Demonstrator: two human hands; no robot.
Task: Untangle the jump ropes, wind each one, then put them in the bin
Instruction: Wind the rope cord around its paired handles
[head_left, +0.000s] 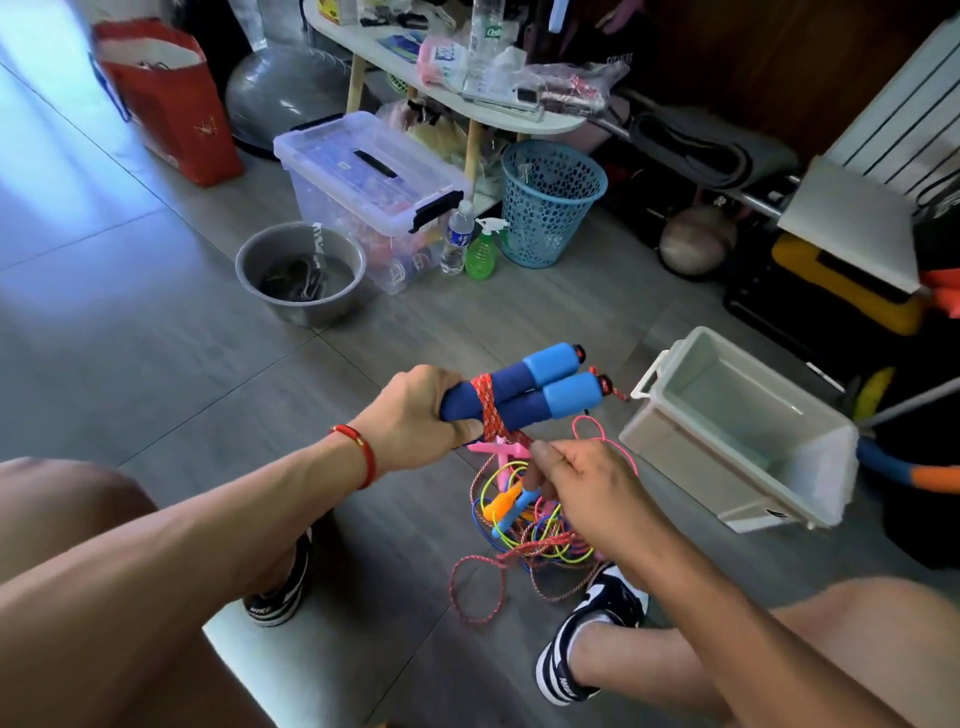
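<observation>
Your left hand (415, 415) grips two foam-padded blue handles (524, 387), braided red rope (491, 410) wound round them. Your right hand (576, 475) pinches that rope's slack.

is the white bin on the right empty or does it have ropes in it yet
Empty. The white bin shows only its bare inside; the rope pile lies on the floor beside it.

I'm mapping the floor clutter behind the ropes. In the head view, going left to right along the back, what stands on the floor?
Red paper bag → metal basin → clear lidded storage box → water bottle → green spray bottle → blue mesh wastebasket.
</observation>
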